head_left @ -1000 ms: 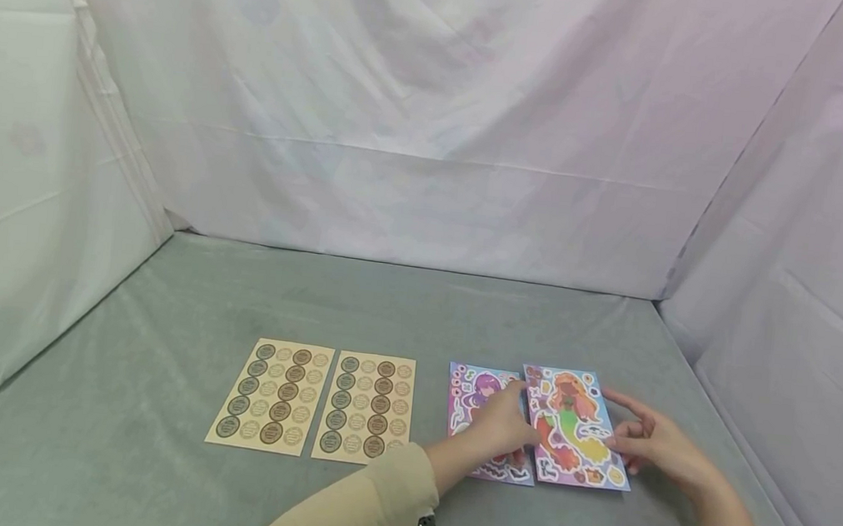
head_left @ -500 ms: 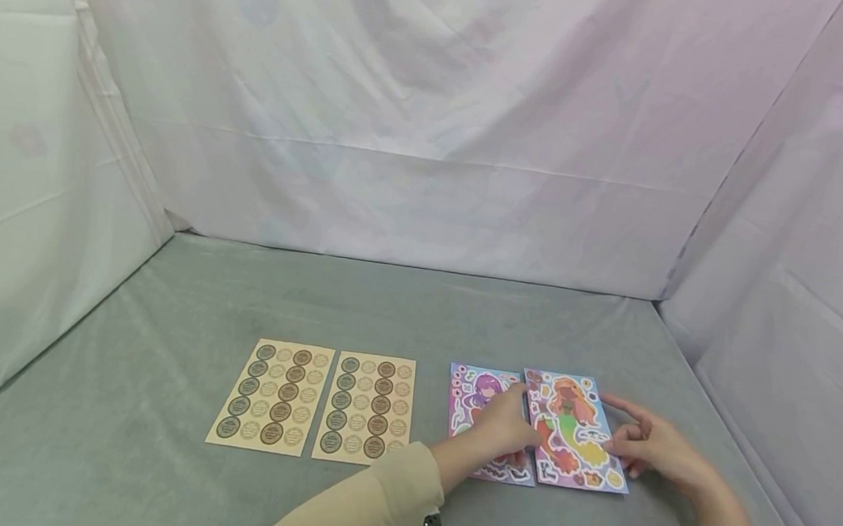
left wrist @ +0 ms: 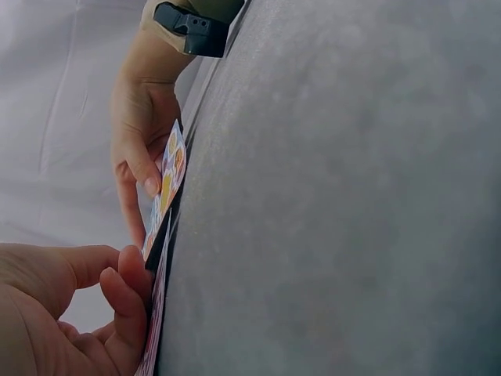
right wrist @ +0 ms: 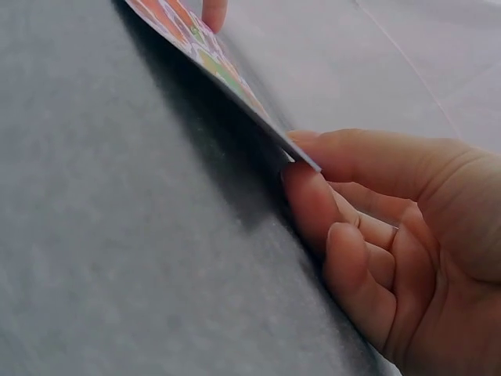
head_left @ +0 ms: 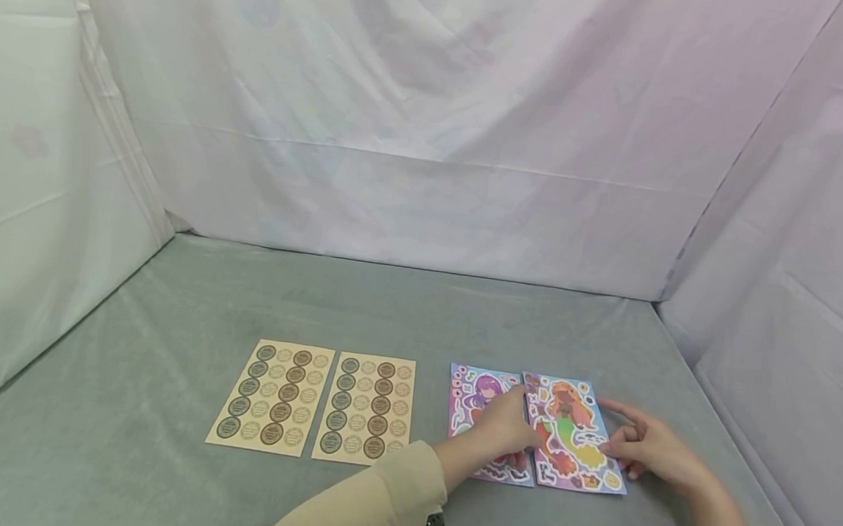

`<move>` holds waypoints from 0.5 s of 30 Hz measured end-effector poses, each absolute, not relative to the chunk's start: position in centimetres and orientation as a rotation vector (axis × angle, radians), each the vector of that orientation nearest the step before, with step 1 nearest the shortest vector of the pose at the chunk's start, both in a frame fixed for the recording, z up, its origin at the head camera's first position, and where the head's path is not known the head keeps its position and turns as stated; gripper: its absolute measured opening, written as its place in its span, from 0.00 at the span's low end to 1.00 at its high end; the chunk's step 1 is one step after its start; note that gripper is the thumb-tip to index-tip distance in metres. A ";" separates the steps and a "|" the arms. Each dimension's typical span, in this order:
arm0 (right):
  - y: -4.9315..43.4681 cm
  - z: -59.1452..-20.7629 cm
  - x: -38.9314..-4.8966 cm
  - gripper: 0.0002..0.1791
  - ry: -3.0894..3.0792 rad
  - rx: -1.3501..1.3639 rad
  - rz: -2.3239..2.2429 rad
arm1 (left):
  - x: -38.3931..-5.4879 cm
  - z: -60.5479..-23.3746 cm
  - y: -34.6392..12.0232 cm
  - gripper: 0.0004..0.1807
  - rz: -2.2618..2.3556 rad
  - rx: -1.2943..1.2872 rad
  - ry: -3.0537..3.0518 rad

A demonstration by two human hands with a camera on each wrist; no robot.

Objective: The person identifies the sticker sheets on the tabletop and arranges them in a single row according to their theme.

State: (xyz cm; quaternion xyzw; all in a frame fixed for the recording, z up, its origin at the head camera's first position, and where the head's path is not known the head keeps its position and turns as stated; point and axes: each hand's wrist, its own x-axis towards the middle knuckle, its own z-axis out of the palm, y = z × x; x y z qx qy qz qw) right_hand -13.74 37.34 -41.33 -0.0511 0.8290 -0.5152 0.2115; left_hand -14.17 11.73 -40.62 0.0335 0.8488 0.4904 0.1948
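Observation:
A sticker sheet with an orange-haired mermaid [head_left: 563, 447] is tilted up on its right side, above the table in the right wrist view. My right hand [head_left: 649, 450] pinches its right edge between thumb and finger, with the index finger stretched along the edge. Over the purple-haired sticker sheet [head_left: 467, 384], my left hand [head_left: 501, 424] holds the mermaid sheet's left edge, its thumb at the border. In the left wrist view, curled left fingers [left wrist: 129, 313] lie against the purple sheet, which the hand partly hides.
Two beige sheets of round stickers, a left one [head_left: 247, 402] and a right one [head_left: 360, 400], lie side by side on the grey table [head_left: 387, 310]. White cloth [head_left: 442, 114] hangs at the back and both sides. Each wrist wears a black strap.
The mermaid sheet has sunk slightly, its lower edge shifting toward me and a little left. My right hand has moved slightly left with it; my left hand has hardly moved.

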 end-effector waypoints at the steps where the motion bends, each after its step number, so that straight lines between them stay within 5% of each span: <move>1: 37.3 -41.3 -13.7 0.47 2.304 -0.146 -1.430 | -14.2 -40.6 11.7 0.43 1.371 0.095 2.383; 15: 36.8 -41.3 -13.8 0.46 2.328 -0.115 -1.416 | -14.1 -40.6 11.7 0.44 1.366 0.091 2.410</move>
